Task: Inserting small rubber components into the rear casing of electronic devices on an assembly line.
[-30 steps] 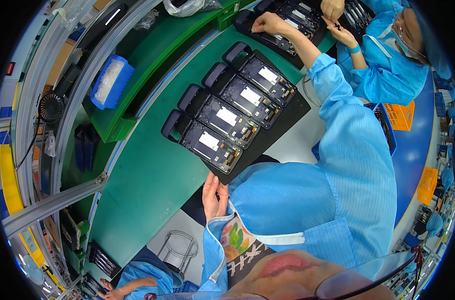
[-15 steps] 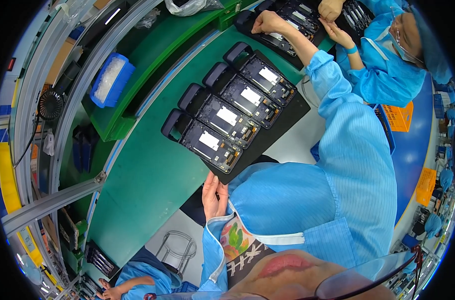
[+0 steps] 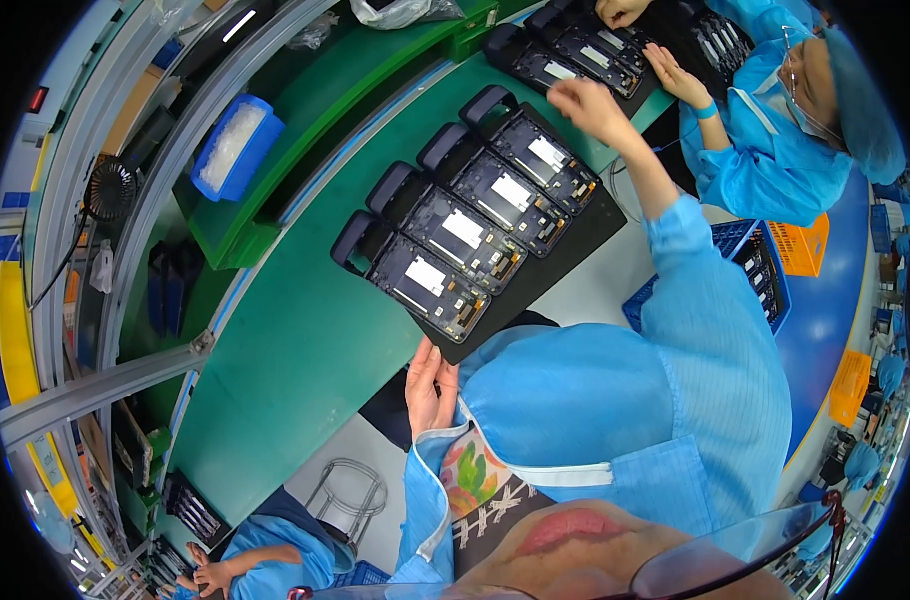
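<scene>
A blue plastic bin stands behind your green desk. Four open oblong black devices line a black mat; your left hand touches its near corner, right hand hovers off its far end; I can't tell either's grip.

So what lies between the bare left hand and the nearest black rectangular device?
Just a corner of the flat black mat, visible in the head view.

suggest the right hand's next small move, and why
Perhaps lower the right hand to the farthest open black rectangular shell on the flat black mat: that hand seems raised near this shell, while the left hand is at the mat's near corner.
</scene>
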The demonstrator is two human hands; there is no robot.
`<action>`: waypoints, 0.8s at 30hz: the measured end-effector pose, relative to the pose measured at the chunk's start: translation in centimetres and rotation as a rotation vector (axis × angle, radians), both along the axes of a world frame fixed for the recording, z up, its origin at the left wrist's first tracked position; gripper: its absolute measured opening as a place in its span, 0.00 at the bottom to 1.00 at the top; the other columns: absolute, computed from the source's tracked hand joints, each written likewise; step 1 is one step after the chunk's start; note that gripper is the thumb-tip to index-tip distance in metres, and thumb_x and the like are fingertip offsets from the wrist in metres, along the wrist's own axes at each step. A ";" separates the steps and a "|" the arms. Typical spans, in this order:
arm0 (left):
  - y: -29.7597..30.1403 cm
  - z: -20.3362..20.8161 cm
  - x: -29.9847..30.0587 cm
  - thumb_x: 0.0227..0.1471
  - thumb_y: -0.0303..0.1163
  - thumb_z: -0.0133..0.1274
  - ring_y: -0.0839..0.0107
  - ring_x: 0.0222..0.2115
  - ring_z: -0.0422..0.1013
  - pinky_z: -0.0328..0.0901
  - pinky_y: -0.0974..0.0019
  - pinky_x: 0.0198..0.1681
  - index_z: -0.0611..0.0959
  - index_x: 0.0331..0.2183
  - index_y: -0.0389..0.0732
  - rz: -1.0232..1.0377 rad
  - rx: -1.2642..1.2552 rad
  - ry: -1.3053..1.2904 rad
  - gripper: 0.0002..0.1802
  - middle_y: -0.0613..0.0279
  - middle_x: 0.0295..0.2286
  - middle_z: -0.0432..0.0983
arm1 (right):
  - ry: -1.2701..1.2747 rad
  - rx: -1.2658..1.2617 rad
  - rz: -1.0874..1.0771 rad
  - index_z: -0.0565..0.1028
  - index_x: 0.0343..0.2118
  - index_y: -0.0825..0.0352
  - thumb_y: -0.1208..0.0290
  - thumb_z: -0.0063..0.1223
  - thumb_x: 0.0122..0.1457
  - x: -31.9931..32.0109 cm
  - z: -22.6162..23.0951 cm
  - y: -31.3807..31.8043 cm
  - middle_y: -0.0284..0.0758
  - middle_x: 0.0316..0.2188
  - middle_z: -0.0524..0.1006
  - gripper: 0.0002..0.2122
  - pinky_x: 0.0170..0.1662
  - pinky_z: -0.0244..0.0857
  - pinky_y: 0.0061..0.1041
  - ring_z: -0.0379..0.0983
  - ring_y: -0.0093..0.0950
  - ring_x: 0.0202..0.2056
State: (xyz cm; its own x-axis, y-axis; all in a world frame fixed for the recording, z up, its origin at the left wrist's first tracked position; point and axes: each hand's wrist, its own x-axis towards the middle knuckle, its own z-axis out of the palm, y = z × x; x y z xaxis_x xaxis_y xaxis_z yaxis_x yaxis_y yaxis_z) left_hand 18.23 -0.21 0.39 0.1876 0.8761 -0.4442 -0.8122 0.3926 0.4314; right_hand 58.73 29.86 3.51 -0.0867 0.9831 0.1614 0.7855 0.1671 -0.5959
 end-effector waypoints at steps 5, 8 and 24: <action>0.8 0.9 0.4 0.67 0.23 0.42 0.70 0.53 0.71 0.67 0.69 0.58 0.67 0.62 0.29 -0.015 -0.011 0.067 0.23 0.52 0.56 0.72 | -0.120 0.130 -0.097 0.80 0.42 0.73 0.61 0.60 0.61 -3.6 0.3 -7.4 0.46 0.33 0.82 0.17 0.41 0.73 0.34 0.81 0.41 0.35; 1.7 1.3 0.6 0.67 0.23 0.42 0.71 0.52 0.71 0.67 0.69 0.57 0.68 0.61 0.30 -0.023 -0.038 0.091 0.23 0.53 0.56 0.72 | 0.057 0.016 -0.131 0.79 0.48 0.72 0.61 0.63 0.59 -3.5 0.7 -6.6 0.46 0.36 0.82 0.20 0.42 0.74 0.32 0.81 0.35 0.36; 8.3 -1.1 3.4 0.59 0.27 0.59 0.67 0.50 0.72 0.67 0.61 0.57 0.69 0.59 0.32 -0.028 -0.050 0.023 0.29 0.58 0.48 0.74 | -0.013 0.333 0.957 0.80 0.42 0.68 0.76 0.55 0.60 -22.9 7.0 -11.7 0.39 0.47 0.79 0.08 0.64 0.54 0.46 0.68 0.41 0.60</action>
State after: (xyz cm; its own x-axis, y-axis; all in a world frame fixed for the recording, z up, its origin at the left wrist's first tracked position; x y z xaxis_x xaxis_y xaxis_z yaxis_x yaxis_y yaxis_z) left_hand 21.68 8.14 -0.71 0.2008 0.8473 -0.4916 -0.7907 0.4365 0.4293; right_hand 35.80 18.19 10.47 -0.8180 0.4050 0.4084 0.2408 0.8860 -0.3964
